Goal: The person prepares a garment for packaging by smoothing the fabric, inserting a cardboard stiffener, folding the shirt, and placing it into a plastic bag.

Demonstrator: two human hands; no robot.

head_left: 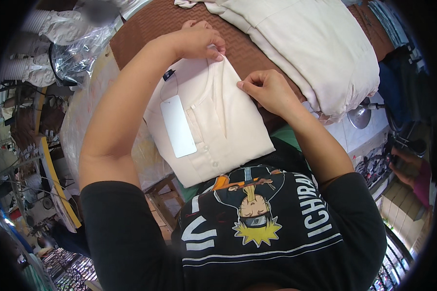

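Observation:
A folded cream shirt (233, 116) lies in front of me, its near edge reaching my torso. Small buttons run down its placket, and a blank white hang tag (177, 127) rests on it by a thin string. Near the collar there is a small dark label (168, 74). My left hand (199, 40) pinches the shirt at its far corner, thumb and fingers closed on the fabric. At the right edge, my right hand (268, 88) is closed, thumb against forefinger, gripping the cloth's side. Its other fingers are curled in.
Under the shirt spreads a brown textured cloth (150, 24). A pile of cream garments (315, 48) sits at the far right. Clear plastic (82, 58) and white ribbed tubes (22, 68) are at the left. A metal lamp (360, 116) stands at the right, near another person's limb (407, 167).

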